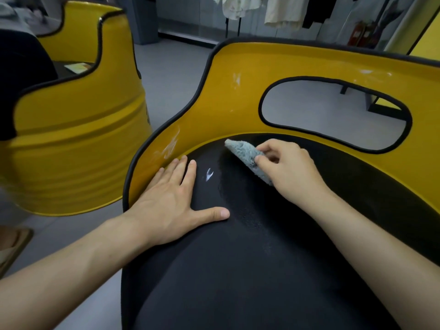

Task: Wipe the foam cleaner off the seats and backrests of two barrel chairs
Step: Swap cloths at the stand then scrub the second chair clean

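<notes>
Head view looks down at my two hands. My right fingers [267,148] are curled and pinch a grey cloth [245,153] against my thumb, so my right hand [290,169] holds it tight. The tip of the cloth lies on the black seat [238,270], close to where it meets the yellow backrest [238,108]. My left fingers [190,170] are straight and a little spread. My left hand [171,203] presses flat on the seat, near its left edge. Between my two hands there is a small white foam mark [209,174] on the seat. More foam streaks [170,146] sit on the backrest, just above my left fingertips. I think the best way is to pull the cloth left over the small mark and press down firmly. Then I should turn the cloth to a clean side and rub up the curved yellow wall. My left hand should hold the chair steady while I rub. The second chair [78,144] stands to my left, near but not touching. I cannot tell if it has foam on it.
</notes>
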`<state>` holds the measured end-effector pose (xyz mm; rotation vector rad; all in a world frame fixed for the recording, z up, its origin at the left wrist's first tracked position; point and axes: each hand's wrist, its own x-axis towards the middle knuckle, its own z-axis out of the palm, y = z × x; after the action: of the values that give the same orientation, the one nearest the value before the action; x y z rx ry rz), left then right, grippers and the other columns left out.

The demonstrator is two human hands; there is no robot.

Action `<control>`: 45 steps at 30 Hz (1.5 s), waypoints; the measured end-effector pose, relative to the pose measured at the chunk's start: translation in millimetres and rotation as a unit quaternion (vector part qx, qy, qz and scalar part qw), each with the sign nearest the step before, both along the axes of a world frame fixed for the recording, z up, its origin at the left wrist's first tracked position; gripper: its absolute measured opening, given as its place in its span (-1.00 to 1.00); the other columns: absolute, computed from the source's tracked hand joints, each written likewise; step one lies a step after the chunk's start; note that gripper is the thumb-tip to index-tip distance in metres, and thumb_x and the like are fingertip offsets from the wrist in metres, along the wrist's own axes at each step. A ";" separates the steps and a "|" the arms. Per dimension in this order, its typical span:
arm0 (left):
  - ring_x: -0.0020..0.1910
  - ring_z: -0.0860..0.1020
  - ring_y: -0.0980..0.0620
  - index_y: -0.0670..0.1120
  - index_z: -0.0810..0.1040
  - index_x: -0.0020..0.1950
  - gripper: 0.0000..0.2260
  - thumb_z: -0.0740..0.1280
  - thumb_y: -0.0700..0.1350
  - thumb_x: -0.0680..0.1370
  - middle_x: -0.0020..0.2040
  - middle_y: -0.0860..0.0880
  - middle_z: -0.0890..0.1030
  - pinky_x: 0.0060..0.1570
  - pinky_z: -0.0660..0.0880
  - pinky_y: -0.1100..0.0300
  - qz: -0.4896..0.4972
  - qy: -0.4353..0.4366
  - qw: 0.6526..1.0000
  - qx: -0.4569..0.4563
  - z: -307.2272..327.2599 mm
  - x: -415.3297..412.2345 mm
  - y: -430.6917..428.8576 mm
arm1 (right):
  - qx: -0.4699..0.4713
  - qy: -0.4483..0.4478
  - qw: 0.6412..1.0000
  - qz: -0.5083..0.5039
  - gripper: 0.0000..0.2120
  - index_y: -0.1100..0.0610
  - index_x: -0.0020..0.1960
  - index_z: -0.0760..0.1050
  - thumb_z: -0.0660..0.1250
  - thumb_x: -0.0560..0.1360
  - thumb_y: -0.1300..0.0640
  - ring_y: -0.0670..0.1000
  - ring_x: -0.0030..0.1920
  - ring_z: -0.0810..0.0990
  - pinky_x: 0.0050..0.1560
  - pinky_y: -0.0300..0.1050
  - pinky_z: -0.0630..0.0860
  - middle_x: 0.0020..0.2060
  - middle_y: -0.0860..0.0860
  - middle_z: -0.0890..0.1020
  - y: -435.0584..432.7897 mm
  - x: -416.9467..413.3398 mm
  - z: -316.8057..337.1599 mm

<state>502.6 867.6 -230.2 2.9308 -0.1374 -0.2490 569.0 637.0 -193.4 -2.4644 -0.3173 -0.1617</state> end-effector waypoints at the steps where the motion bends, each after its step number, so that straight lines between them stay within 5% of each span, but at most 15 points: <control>1: 0.61 -0.31 0.06 0.01 -0.34 0.65 0.24 -0.18 0.74 0.17 0.65 -0.01 -0.31 0.58 -0.26 0.07 0.001 0.001 1.000 -0.003 -0.2 0.0 0.1 | 0.083 0.048 0.995 -0.002 -0.93 -0.11 0.05 0.58 0.34 0.61 0.03 -0.16 -0.10 0.65 -0.12 -0.16 0.54 -0.16 -0.17 0.69 -1.4 -1.7 2.8; 4: 0.61 -0.32 0.06 0.01 -0.34 0.64 0.24 -0.17 0.74 0.18 0.65 0.00 -0.31 0.59 -0.25 0.06 0.000 0.000 1.000 -0.009 -1.0 -0.1 0.6 | 0.145 0.115 0.983 -0.008 -0.93 -0.07 0.00 0.56 0.37 0.58 0.10 -0.11 -0.19 0.68 -0.17 -0.13 0.57 -0.21 -0.12 0.71 -8.1 -9.5 -1.2; 7: 0.61 -0.32 0.06 0.01 -0.34 0.64 0.23 -0.17 0.74 0.19 0.65 0.00 -0.31 0.58 -0.26 0.07 0.000 -0.002 1.000 -0.008 -1.2 -0.2 0.8 | -0.043 -0.010 0.999 -0.016 -0.67 -0.21 0.26 0.41 0.33 0.59 0.12 -0.11 0.06 0.61 0.07 0.02 0.62 0.14 -0.18 0.59 -19.3 -14.7 -7.9; 10: 0.61 -0.32 0.06 0.01 -0.34 0.64 0.23 -0.18 0.73 0.18 0.65 -0.01 -0.32 0.58 -0.26 0.08 0.000 -0.001 1.000 -0.003 -0.2 0.0 0.0 | -0.258 -0.102 0.958 0.070 -0.41 -0.18 0.58 0.19 0.19 0.63 0.21 -0.01 0.58 0.12 0.51 0.04 0.20 0.59 -0.15 0.19 -20.8 -16.9 -8.0; 12: 0.61 -0.32 0.07 0.02 -0.35 0.64 0.23 -0.19 0.73 0.18 0.65 0.00 -0.32 0.57 -0.27 0.08 0.002 -0.001 1.000 0.000 -0.1 0.0 0.0 | -0.296 -0.030 0.946 0.132 -0.41 -0.13 0.63 0.03 0.05 0.67 0.22 -0.09 0.61 -0.15 0.54 -0.10 -0.07 0.62 -0.18 -0.01 -19.7 -15.6 -11.1; 14: 0.61 -0.32 0.07 0.02 -0.35 0.64 0.23 -0.19 0.73 0.18 0.65 0.00 -0.33 0.57 -0.27 0.08 0.001 -0.003 1.000 0.001 -1.3 0.6 0.0 | -0.303 0.042 0.936 0.171 -0.40 -0.09 0.64 -0.15 -0.05 0.69 0.22 -0.16 0.59 -0.22 0.54 -0.20 -0.21 0.62 -0.17 -0.10 -22.1 -13.4 -14.1; 18: 0.60 -0.33 0.09 0.02 -0.36 0.64 0.23 -0.20 0.74 0.18 0.65 0.01 -0.33 0.59 -0.25 0.07 0.002 -0.002 1.000 0.000 -2.5 0.9 0.4 | -0.290 0.078 0.934 0.194 -0.45 -0.08 0.64 -0.21 -0.10 0.71 0.11 -0.21 0.57 -0.23 0.56 -0.17 -0.25 0.61 -0.17 -0.15 -25.9 -0.5 -13.5; 25: 0.59 -0.36 0.12 0.04 -0.38 0.63 0.24 -0.22 0.74 0.15 0.63 0.04 -0.36 0.59 -0.25 0.08 0.004 0.010 1.000 0.004 -0.4 0.6 -0.5 | -0.284 0.075 0.951 0.099 -0.43 0.06 0.65 -0.17 -0.09 0.69 0.05 0.08 0.62 -0.12 0.59 0.17 -0.14 0.64 0.02 -0.07 4.4 75.8 -21.5; 39: 0.58 -0.36 0.12 -0.02 -0.41 0.61 0.24 0.05 0.68 0.24 0.63 0.01 -0.36 0.55 -0.26 0.14 -0.013 0.045 0.999 -0.016 9.1 -13.0 6.6 | -0.279 0.062 0.927 0.244 -0.44 0.01 0.65 -0.21 -0.11 0.72 -0.08 -0.04 0.61 -0.21 0.59 0.04 -0.22 0.64 -0.06 -0.12 58.2 -37.2 -16.6; 45: 0.55 -0.43 0.13 -0.03 -0.41 0.61 0.29 -0.01 0.73 0.19 0.61 0.03 -0.41 0.56 -0.31 0.11 -0.030 0.052 0.998 -0.008 9.8 -23.6 5.6 | -0.337 0.054 0.906 0.249 -0.40 -0.02 0.64 -0.23 -0.19 0.68 -0.20 -0.06 0.61 -0.18 0.59 -0.03 -0.23 0.63 -0.07 -0.11 35.7 -70.1 -7.6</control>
<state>478.9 873.2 -220.4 2.8940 -0.2122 -0.4069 498.9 672.8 -201.0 -2.9324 -1.0916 0.3641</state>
